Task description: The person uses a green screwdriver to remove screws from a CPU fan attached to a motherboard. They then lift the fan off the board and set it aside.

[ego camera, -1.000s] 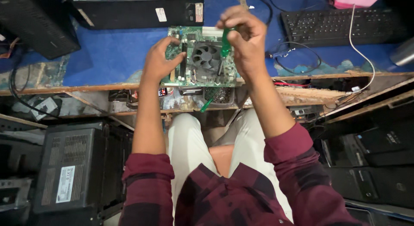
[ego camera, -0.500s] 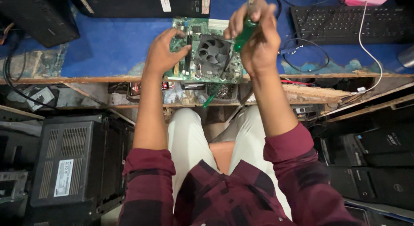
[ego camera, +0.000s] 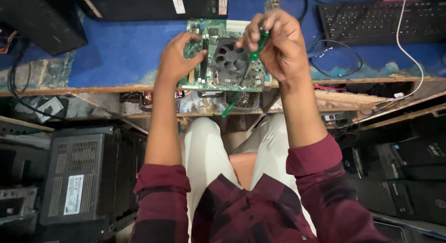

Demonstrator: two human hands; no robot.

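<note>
Motherboard (ego camera: 223, 57), upper centre on blue worktop (ego camera: 121, 52): stiff, light, fragile; best gripped by edges. Left hand (ego camera: 179, 57) fingers spread, pressed on board. Right hand (ego camera: 278, 45) fingers clamped on green screwdriver (ego camera: 258, 44) beside cooler fan (ego camera: 231, 57).

The board (ego camera: 223, 57) is showing green, its fan (ego camera: 231, 58) black. The right hand (ego camera: 278, 45) is gripping a screwdriver (ego camera: 258, 43) with a clear green handle. The desk (ego camera: 125, 52) is showing blue, wearing to bare brown at its near edge. The sleeves (ego camera: 162, 201) are showing a maroon and dark check, the trousers (ego camera: 209, 150) pale cream. The keyboard (ego camera: 371, 22) at far right is showing black, a white cable (ego camera: 403, 34) crossing it.
</note>
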